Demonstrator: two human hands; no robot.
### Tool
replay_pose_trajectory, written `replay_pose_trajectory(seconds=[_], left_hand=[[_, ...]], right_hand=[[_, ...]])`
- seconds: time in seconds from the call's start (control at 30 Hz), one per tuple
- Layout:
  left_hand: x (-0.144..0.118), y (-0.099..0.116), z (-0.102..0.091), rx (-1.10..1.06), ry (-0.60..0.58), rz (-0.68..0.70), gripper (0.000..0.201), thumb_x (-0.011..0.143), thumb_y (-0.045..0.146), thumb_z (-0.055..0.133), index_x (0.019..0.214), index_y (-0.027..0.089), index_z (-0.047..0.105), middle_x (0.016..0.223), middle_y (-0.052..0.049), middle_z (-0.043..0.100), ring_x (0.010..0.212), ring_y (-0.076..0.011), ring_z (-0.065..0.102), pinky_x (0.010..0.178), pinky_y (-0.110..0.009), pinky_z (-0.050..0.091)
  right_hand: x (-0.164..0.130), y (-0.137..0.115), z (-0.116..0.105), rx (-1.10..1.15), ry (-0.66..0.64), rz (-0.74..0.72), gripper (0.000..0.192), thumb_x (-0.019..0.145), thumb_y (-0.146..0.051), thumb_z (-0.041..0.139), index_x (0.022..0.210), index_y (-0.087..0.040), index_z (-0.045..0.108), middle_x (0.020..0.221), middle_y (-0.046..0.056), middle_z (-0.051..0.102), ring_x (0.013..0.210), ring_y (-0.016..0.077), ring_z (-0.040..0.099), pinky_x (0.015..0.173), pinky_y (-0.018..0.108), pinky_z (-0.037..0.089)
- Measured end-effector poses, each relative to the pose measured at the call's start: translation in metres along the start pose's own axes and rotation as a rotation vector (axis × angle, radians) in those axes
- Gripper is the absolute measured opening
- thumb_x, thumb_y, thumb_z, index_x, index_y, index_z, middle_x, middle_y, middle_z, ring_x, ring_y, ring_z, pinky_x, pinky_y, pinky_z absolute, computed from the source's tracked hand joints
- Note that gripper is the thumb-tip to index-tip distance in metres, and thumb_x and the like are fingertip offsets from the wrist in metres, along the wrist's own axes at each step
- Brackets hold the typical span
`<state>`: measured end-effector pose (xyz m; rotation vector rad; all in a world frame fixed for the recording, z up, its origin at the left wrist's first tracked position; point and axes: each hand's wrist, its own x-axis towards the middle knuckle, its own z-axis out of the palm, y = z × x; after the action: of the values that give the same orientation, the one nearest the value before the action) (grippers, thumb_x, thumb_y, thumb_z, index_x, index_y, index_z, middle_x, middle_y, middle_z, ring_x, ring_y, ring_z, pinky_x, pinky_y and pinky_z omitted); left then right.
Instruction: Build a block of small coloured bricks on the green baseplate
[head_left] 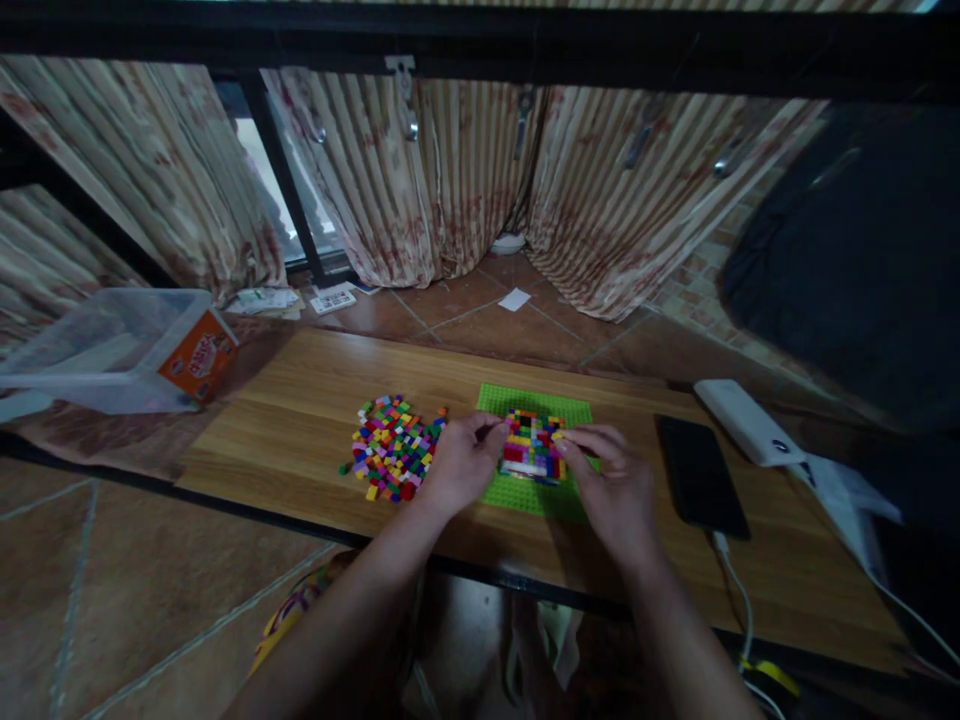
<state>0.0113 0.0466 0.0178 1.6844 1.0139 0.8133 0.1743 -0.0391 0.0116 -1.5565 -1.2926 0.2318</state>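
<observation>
A green baseplate (534,402) lies on a low wooden table (300,420). A patch of small multicoloured bricks (534,442) is built on it. My left hand (459,465) rests at the left side of this brick patch, fingertips touching its upper left edge. At the patch's right side is my right hand (613,485), fingers curled against the bricks. Whether either hand pinches a loose brick is hidden by the fingers. A pile of loose coloured bricks (394,448) lies just left of my left hand.
A black phone (701,470) with a cable lies right of the baseplate, a white power bank (746,420) behind it. A clear plastic tub (112,345) with an orange label lies at the far left. Curtains and a tiled floor lie beyond the table.
</observation>
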Motion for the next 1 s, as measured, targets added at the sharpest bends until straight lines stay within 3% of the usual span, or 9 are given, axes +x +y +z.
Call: replay_pose_trajectory(seconds=[0.1,0.27,0.67,1.0], left_hand=[[0.002,-0.006,-0.005,0.025,0.033,-0.017,0.031,0.087,0.039,0.051,0.076,0.015,0.065,0.061,0.001,0.059,0.059,-0.0119,0.055,0.054,-0.022,0.039],[0.001,-0.008,-0.002,0.034,-0.016,-0.006,0.029,0.088,0.038,0.049,0.079,0.015,0.065,0.068,-0.001,0.064,0.06,-0.0117,0.056,0.056,-0.022,0.041],[-0.006,0.002,0.009,-0.003,-0.144,-0.03,0.025,0.09,0.034,0.045,0.078,0.017,0.059,0.063,0.001,0.06,0.059,-0.0123,0.058,0.055,-0.022,0.041],[-0.007,0.002,0.009,-0.047,-0.146,-0.053,0.023,0.09,0.034,0.047,0.08,0.017,0.059,0.064,0.001,0.063,0.06,-0.0131,0.062,0.055,-0.022,0.043]], right_hand=[[0.0,0.004,-0.001,-0.028,-0.046,-0.002,0.014,0.083,-0.035,0.064,0.084,-0.025,0.074,0.097,0.004,0.065,0.091,0.0195,0.063,0.084,0.037,0.049],[-0.002,0.001,0.009,-0.126,-0.15,-0.048,0.012,0.083,-0.031,0.063,0.083,-0.026,0.074,0.101,0.005,0.064,0.097,0.0219,0.06,0.089,0.04,0.047],[-0.001,-0.001,0.017,-0.233,-0.07,-0.046,0.012,0.081,-0.023,0.059,0.076,-0.023,0.07,0.099,0.007,0.062,0.096,0.0234,0.058,0.088,0.042,0.046],[-0.004,0.002,0.016,-0.265,-0.149,-0.13,0.012,0.083,-0.031,0.061,0.083,-0.027,0.073,0.108,0.007,0.062,0.103,0.0258,0.056,0.09,0.046,0.046]])
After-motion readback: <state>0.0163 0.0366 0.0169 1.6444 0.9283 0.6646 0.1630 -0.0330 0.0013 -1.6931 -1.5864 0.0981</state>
